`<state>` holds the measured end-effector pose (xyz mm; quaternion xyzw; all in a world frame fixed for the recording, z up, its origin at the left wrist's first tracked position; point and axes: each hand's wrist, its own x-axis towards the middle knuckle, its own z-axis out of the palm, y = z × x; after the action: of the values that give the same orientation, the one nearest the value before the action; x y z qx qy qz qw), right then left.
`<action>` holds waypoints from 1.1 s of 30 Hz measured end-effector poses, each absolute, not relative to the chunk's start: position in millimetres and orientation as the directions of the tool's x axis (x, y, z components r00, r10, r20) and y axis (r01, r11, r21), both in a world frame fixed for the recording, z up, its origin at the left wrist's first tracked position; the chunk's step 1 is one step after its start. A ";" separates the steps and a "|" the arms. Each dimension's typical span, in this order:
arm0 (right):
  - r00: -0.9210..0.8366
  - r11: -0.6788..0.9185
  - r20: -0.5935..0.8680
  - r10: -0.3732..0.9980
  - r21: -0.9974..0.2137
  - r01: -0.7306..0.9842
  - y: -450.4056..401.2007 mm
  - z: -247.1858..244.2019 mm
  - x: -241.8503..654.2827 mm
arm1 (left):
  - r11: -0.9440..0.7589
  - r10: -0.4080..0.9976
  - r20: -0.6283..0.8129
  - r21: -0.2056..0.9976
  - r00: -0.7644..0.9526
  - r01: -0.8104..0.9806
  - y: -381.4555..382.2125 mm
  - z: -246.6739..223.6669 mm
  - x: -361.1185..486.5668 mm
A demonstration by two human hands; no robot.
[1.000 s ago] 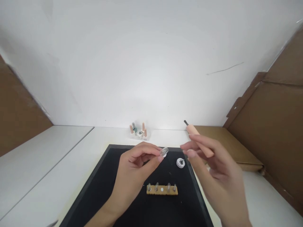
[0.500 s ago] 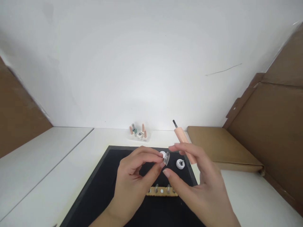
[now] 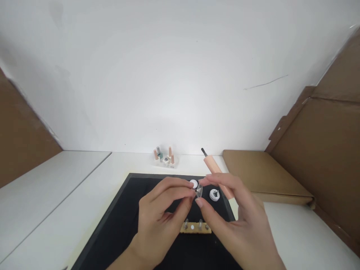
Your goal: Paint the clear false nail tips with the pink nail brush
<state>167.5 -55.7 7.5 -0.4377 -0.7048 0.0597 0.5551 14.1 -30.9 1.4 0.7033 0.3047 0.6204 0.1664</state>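
My left hand pinches a small clear false nail tip above the black mat. The index finger and thumb of my right hand are at the tip's far edge. Tucked in the right hand's other fingers is a nail polish brush with a peach handle, its dark bristles pointing up and left. Below the hands lies a tan strip with clear nail tips standing on it, partly hidden by the left hand. A white round piece sits just behind the left fingertips.
A white round holder with small dark bits is on the right of the black mat. At the back stands a clear tray with several small polish bottles. A flat cardboard box lies at right, beside a cardboard wall.
My right index finger and thumb have closed in on the clear nail tip, which now faces more to the front. The brush has tilted slightly left and down.
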 end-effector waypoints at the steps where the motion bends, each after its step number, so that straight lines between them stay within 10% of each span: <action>1: 0.014 0.602 0.723 0.691 -0.586 0.543 -55.7 6.7 167.4 | -0.772 0.613 0.789 0.585 0.049 0.247 -30.8 0.9 14.2; 33: -0.078 0.619 0.708 0.701 -0.551 0.559 -56.6 13.0 179.3 | -0.904 0.326 0.928 0.251 0.179 0.346 -28.6 -2.4 11.7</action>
<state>179.3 -56.6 13.0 -0.4312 -0.7309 0.0678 0.5246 11.7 -28.6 -2.4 0.7678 0.2189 0.6021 -0.0083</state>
